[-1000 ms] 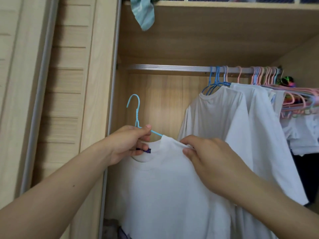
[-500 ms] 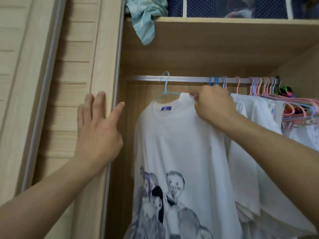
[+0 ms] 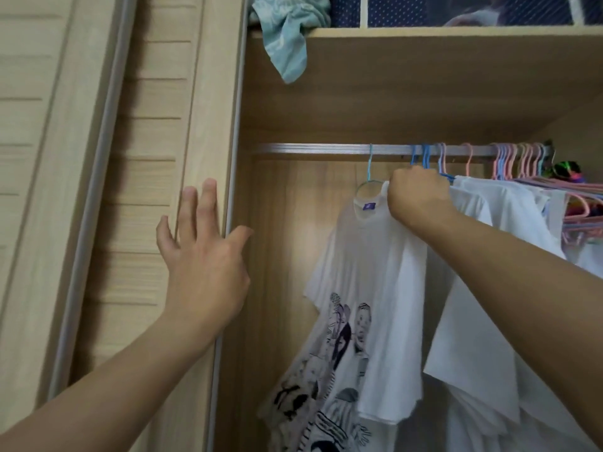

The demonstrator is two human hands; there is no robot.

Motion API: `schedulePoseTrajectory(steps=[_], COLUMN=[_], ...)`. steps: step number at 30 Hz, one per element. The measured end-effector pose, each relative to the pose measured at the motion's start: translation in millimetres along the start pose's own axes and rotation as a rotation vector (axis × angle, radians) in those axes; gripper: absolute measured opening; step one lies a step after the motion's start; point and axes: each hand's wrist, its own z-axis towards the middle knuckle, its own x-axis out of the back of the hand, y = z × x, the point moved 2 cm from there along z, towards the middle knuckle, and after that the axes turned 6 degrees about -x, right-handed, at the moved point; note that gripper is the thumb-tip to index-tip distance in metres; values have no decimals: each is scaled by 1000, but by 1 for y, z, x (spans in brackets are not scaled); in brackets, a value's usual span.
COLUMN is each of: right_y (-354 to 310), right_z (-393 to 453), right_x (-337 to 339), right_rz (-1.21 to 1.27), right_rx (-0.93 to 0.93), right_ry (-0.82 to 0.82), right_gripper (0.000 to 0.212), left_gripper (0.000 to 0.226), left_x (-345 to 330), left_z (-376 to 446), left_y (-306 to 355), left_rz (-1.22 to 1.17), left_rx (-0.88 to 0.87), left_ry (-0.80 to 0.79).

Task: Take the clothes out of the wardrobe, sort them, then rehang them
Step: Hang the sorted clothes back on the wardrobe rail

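Step in hand, by my read: rehanging the printed white T-shirt (image 3: pixel 362 288) and closing it up w/ the other whites. Its light-blue hanger (image 3: pixel 369 172) is hooked on the rail (image 3: pixel 310 148), a bit left of the bunch and apart from it. Right hand (image 3: pixel 416 194) is fisted on the shirt's shoulder/collar at the hanger, gripping fabric; can't tell if the hanger arm is in the grip too. Left hand (image 3: pixel 202 256) is spread, fingers straight, holding nothing, at the edge of the sliding door (image 3: pixel 146 190); contact w/ the door unclear.

To do it well: check the hook sits fully over the rail before letting go. Slide by the hanger, not the cloth, else the neck stretches & the shirt slips off one side. The shirt hangs skewed, hem swung left, so square the shoulders on the hanger, then ease it right till it's just beside the next white shirt (image 3: pixel 489 256).

Around: blue hangers (image 3: pixel 419 156) then a crowd of pink hangers (image 3: pixel 518 158) fill the right of the rail, some pink ones empty, so space there is tight; hooks may snag. Something bright multi-coloured (image 3: pixel 567 169) at far right, can't tell what. A teal garment (image 3: pixel 287 44) droops over the top shelf (image 3: pixel 456 31), clear of the rail. Dark dotted storage boxes (image 3: pixel 391 9) sit on that shelf. Door edge is near the left hand, well clear of the shirt.
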Motion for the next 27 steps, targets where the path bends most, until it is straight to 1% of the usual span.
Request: schedulePoseTrajectory(steps=[6, 9, 13, 16, 18, 19, 20, 23, 25, 27], right_y=[48, 57, 44, 27, 11, 1, -9, -37, -52, -59], right_z=[11, 10, 4, -12, -31, -46, -61, -126, -180, -230], right_x=[4, 2, 4, 7, 7, 6, 6, -5, -20, -32], right_rz=[-47, -60, -129, -265, -183, -89, 9, 290, 407, 506], right_rx=[-152, -159, -89, 9, 144, 207, 258, 389, 462, 519], right_ry=[-43, -30, -6, 138, 225, 220, 190, 11, -153, -321], right_gripper=[30, 28, 27, 32, 28, 26, 25, 29, 29, 25], left_gripper=[32, 31, 26, 20, 22, 23, 24, 22, 28, 39], left_x=[0, 0, 0, 0, -1, -1, -1, -3, -2, 3], left_z=[-1, -1, 0, -1, -5, -9, -12, -33, -55, -90], left_y=[0, -1, 0, 1, 2, 2, 3, 2, 4, 7], left_rz=[-15, -26, -15, -15, -15, -12, -8, -28, -48, -78], left_rx=[-13, -10, -15, -26, -35, -34, -41, -51, -50, -39], left_ry=[50, 50, 30, 32, 18, 3, -6, -43, -82, -144])
